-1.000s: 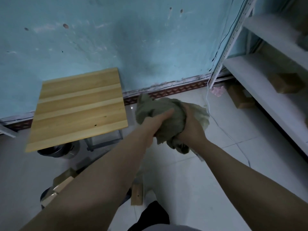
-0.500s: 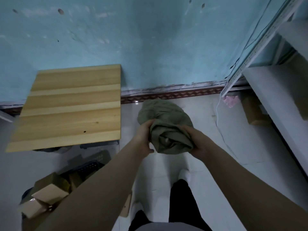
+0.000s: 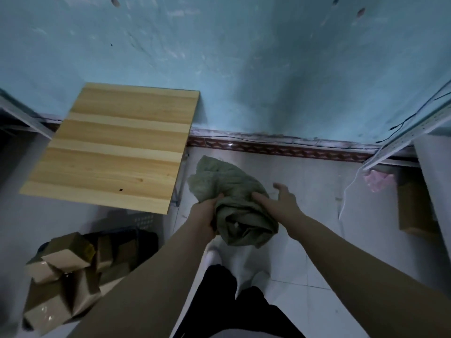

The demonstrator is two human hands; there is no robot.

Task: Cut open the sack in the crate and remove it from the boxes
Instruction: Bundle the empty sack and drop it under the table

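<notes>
A crumpled grey-green sack [image 3: 234,201] is bunched up in the air in front of me, above the white tiled floor. My left hand [image 3: 207,213] grips its left side with curled fingers. My right hand [image 3: 280,203] is at the sack's right side with spread, straight fingers; only its thumb touches the cloth. Low on the left, a dark plastic crate [image 3: 136,242] holds several brown cardboard boxes [image 3: 61,272].
A wooden tabletop [image 3: 117,147] stands at the left against the blue wall. White metal shelving [image 3: 429,152] with cardboard boxes [image 3: 415,208] lines the right side, with a pink bag [image 3: 378,179] and a thin white cable beside it. My dark trouser legs are below.
The view has tilted down and left, bringing the crate and boxes into sight. My right hand has let go of the sack and spread its fingers. The left hand keeps its grip.
</notes>
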